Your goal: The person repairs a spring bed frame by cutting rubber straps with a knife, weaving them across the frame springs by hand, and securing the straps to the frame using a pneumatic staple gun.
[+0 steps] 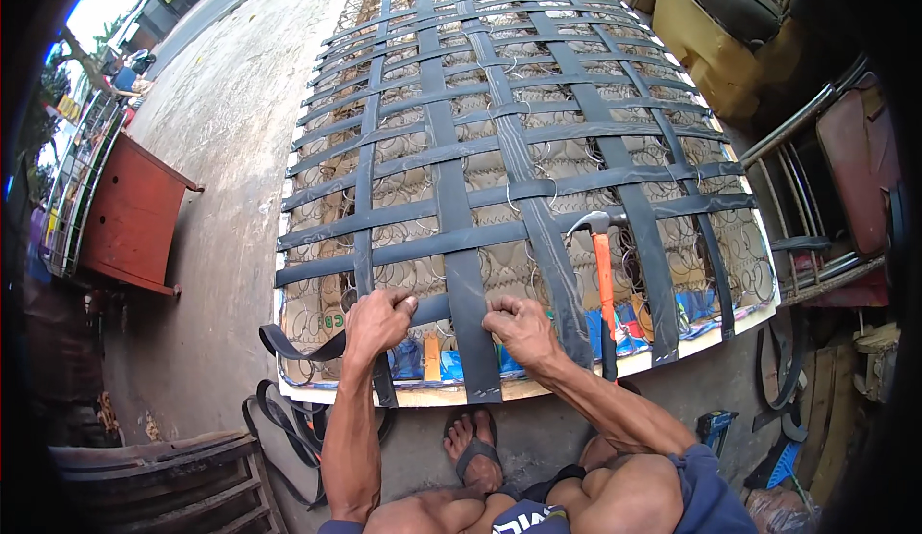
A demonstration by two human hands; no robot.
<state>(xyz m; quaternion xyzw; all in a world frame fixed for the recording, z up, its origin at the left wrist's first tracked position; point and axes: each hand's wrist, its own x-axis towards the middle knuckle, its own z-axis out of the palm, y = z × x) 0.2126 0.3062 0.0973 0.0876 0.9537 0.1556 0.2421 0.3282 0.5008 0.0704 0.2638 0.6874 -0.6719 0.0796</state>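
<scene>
By the front edge of the spring frame (423, 397), my left hand (376, 327) grips a black strap (430, 309), perhaps to keep it straight, my right hand (519, 330) is closed beside a lengthwise band (471, 342), holding what I cannot tell, and beyond lies the hammer (604, 279), probably for easy reach.

Hammer (604, 279): obstacle just right of the right fingers (506, 320)
Black straps (467, 308): crisscross, leaving only small gaps
Pavement (240, 131): open lane between straps and red cabinet (134, 212)

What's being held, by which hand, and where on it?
Left hand: a loose black strap, partway along its length. Right hand: fingers curled; can't tell if it holds anything.
</scene>
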